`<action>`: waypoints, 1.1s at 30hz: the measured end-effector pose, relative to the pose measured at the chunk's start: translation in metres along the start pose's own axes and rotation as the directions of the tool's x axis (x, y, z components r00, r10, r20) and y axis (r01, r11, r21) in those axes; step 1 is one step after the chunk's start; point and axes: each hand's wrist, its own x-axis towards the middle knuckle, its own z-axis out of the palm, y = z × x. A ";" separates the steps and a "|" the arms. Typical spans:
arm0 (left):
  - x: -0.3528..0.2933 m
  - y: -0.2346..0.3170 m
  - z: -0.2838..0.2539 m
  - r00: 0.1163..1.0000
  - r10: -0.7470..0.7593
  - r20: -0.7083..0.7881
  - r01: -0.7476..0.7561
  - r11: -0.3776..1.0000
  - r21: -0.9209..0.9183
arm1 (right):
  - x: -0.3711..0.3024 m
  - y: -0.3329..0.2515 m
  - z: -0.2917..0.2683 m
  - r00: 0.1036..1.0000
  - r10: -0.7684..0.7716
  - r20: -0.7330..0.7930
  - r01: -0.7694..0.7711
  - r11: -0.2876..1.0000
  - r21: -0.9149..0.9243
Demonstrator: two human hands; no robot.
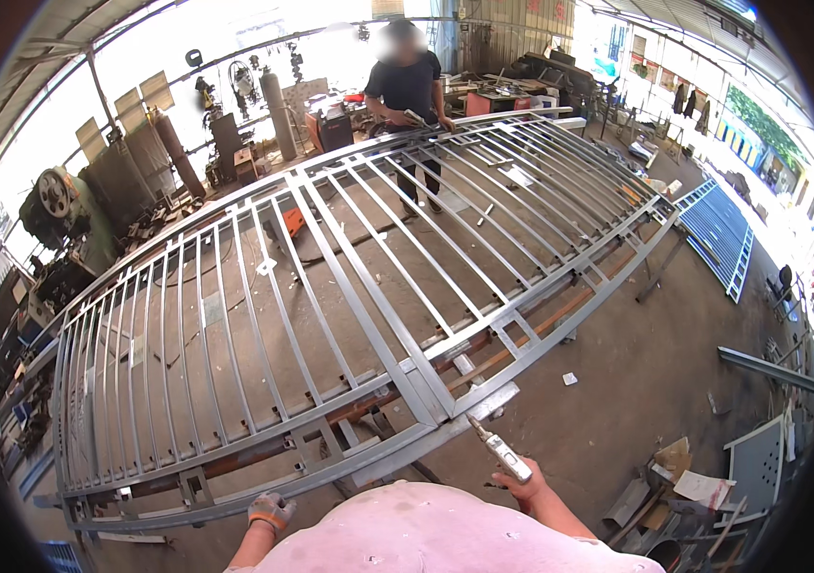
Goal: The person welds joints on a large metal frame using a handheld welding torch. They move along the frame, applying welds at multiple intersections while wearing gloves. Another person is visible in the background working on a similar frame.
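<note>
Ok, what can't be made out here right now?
Head view: underside of the silver, pointed handheld tool, hidden by its own body and the bare right hand.
Head view: whether the left hand in its grey-and-orange glove touches the silver barred metal frame; too small to tell.
Head view: rest of the blue slatted panel at lower left, cut off by the picture's dark rim.
Head view: what the dark-shirted co-worker holds, too small.

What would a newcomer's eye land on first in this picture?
First, the large silver metal frame of parallel bars spanning the middle of the view. Next, the silver-and-white handheld tool with a narrow tip, held in the person's bare right hand at lower centre-right, pointing toward the frame's near edge. Beyond the frame, at top centre, stands a co-worker in dark clothes.
</note>
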 end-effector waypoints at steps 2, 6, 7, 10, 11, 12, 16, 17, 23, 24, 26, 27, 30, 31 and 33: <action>0.001 -0.003 0.002 0.999 0.005 -0.050 -0.006 1.000 -0.012 | 0.000 -0.011 0.001 1.000 0.025 0.008 -0.025 0.999 0.032; 0.008 0.002 -0.006 0.995 -0.048 -0.087 0.039 0.994 -0.102 | -0.004 -0.041 -0.002 0.991 0.130 0.017 -0.130 0.991 -0.002; 0.012 0.006 -0.010 0.994 -0.057 -0.091 0.045 0.990 -0.135 | -0.004 -0.035 -0.005 0.995 0.104 0.011 -0.103 0.993 -0.055; 0.022 -0.006 0.004 0.983 -0.059 -0.173 0.040 0.993 -0.115 | -0.019 -0.044 0.000 0.996 0.086 -0.038 -0.085 0.996 0.036; 0.027 -0.011 0.005 0.989 -0.070 -0.128 0.049 0.986 -0.157 | -0.020 -0.048 0.003 0.995 0.090 -0.050 -0.087 0.994 0.066; 0.035 -0.013 0.009 0.987 -0.058 -0.152 0.035 0.988 -0.150 | -0.022 -0.053 0.003 0.995 0.067 -0.069 -0.063 0.996 0.064; 0.050 -0.037 0.026 0.982 -0.038 -0.187 0.013 0.991 -0.131 | -0.037 -0.054 0.014 0.993 -0.004 -0.118 0.009 0.999 0.041; 0.054 -0.043 0.030 0.982 -0.037 -0.185 0.012 0.991 -0.134 | -0.039 -0.053 0.018 0.992 -0.023 -0.127 0.027 0.999 0.029; 0.066 -0.063 0.047 0.975 0.056 -0.216 -0.099 0.976 -0.193 | -0.057 -0.064 0.043 0.987 -0.023 -0.158 0.018 0.999 -0.030; 0.067 -0.064 0.049 0.965 0.084 -0.249 -0.134 0.972 -0.191 | -0.060 -0.069 0.047 0.986 -0.032 -0.162 0.024 0.998 -0.050; 0.070 -0.065 0.053 0.940 0.137 -0.313 -0.202 0.961 -0.186 | -0.066 -0.078 0.057 0.984 -0.050 -0.169 0.035 0.995 -0.091; 0.071 -0.068 0.055 0.940 0.156 -0.303 -0.217 0.960 -0.178 | -0.068 -0.081 0.062 0.987 -0.042 -0.155 0.028 0.995 -0.097; 0.077 -0.070 0.063 0.937 0.200 -0.286 -0.254 0.953 -0.163 | -0.073 -0.098 0.072 0.991 -0.015 -0.131 -0.002 0.992 -0.125; 0.074 -0.069 0.063 0.939 0.204 -0.278 -0.254 0.954 -0.159 | -0.077 -0.110 0.076 0.991 0.006 -0.130 -0.023 0.991 -0.135; 0.075 -0.068 0.057 0.919 0.265 -0.292 -0.315 0.938 -0.141 | -0.078 -0.130 0.077 0.991 0.037 -0.126 -0.053 0.991 -0.121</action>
